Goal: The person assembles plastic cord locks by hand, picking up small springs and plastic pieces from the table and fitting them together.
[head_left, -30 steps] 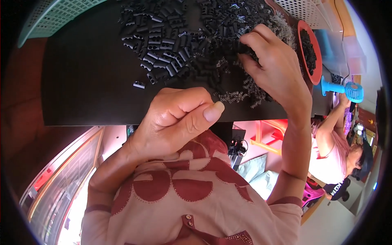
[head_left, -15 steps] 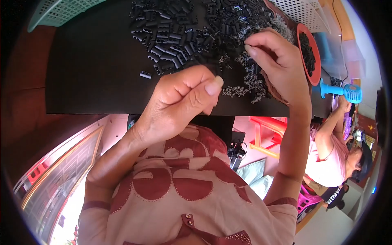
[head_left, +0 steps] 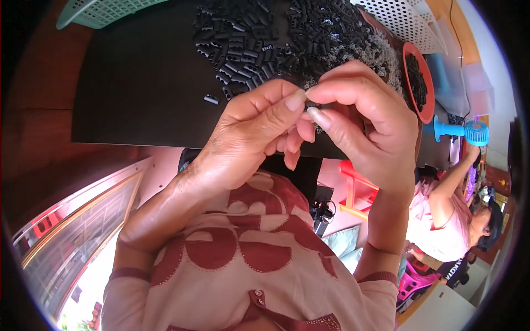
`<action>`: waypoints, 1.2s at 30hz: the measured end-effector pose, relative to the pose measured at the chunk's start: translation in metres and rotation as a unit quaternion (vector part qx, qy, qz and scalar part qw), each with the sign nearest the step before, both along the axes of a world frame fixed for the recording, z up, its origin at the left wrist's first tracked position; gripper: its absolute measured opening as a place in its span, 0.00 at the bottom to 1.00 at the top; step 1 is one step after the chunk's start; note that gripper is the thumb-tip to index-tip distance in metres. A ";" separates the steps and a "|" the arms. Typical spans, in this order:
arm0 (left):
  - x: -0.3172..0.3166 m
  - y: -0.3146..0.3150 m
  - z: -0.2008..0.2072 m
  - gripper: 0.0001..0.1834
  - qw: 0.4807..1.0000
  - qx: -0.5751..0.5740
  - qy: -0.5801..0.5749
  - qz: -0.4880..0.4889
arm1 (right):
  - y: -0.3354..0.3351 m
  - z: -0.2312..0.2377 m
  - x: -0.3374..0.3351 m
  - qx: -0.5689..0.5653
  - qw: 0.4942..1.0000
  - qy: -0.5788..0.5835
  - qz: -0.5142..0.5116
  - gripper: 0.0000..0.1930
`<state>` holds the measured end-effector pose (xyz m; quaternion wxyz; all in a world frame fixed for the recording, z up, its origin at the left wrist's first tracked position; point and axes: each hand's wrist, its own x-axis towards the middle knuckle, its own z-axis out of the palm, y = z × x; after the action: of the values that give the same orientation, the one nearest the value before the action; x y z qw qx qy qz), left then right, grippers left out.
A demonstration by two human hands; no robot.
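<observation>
My left hand (head_left: 237,135) and my right hand (head_left: 372,124) meet over the table's near edge, fingertips almost touching. The left thumb and index finger are pinched together. Thumb and index of the right hand close around something small at the left fingertips; fingers hide what it is. Beyond them lies a heap of small black plastic pieces with holes (head_left: 243,55), like cord lock parts. One black piece (head_left: 211,99) lies apart, left of the heap. Small metal coil springs (head_left: 383,58) are piled behind my right hand, partly covered by it.
The dark table (head_left: 132,94) carries a red bowl (head_left: 428,113) of small black parts at right. A green basket (head_left: 105,15) and a white perforated basket (head_left: 411,25) stand at the far side. A blue fan (head_left: 476,133) is at right, near another person (head_left: 441,231).
My right hand has come from the springs, left and nearer, to meet my left hand. The left hand has stayed nearly in place, still pinched.
</observation>
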<state>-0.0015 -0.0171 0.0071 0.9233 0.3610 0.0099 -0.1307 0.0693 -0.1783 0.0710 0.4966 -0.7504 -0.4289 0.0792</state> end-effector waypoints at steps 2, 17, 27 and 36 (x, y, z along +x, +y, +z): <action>-0.002 0.001 -0.002 0.13 0.995 -0.095 0.017 -0.002 | 0.002 0.001 -0.002 -0.001 1.000 -0.021 0.004 0.11; -0.012 0.011 -0.004 0.15 0.998 -0.016 0.035 -0.039 | 0.008 -0.015 -0.013 0.010 0.994 -0.106 -0.013 0.08; -0.012 0.022 -0.008 0.13 0.991 0.124 -0.043 0.017 | -0.011 -0.031 0.075 -0.203 0.961 -0.188 -0.021 0.10; -0.008 0.024 -0.009 0.11 0.989 0.139 -0.028 -0.031 | -0.019 -0.030 0.101 -0.209 0.951 -0.226 -0.037 0.10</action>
<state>-0.0098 0.0072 -0.0015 0.8598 0.4890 -0.0091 -0.1466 0.1698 -0.1974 0.0409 0.2212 -0.8508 -0.4761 -0.0231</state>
